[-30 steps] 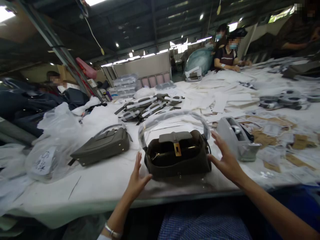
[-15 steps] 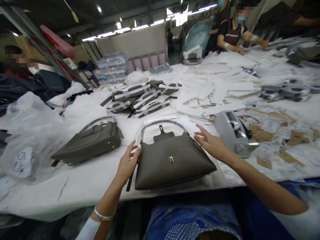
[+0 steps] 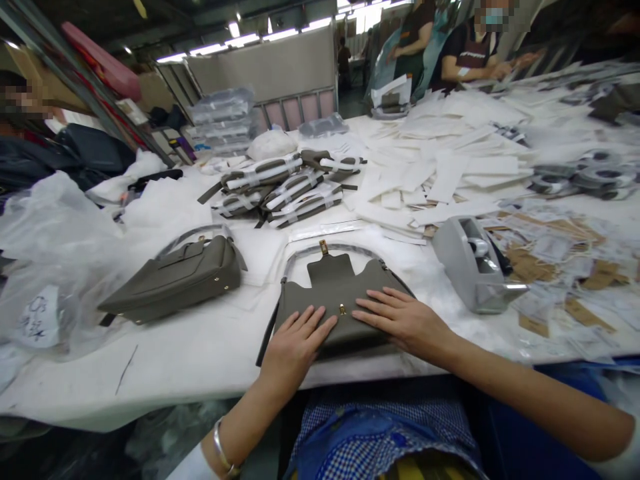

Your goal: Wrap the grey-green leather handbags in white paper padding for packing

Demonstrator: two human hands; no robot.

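Handbag [image 3: 345,291], long axis left-right, top pointing away, fingers [image 3: 381,310] apart, seemingly flat on it

Parts of the handbag's [image 3: 345,337] front panel are hidden beneath the fingers of the left hand [image 3: 295,343] and the right hand [image 3: 400,320]. Well left of the left fingers, the writing on a white label [image 3: 40,317] is too blurred to read, and the clear plastic bag [image 3: 95,287] around it runs off the left edge. Far beyond the right fingers, a standing person [image 3: 416,40] is cut off by the top edge, and a co-worker's apron [image 3: 477,57] bears lettering too small to make out.
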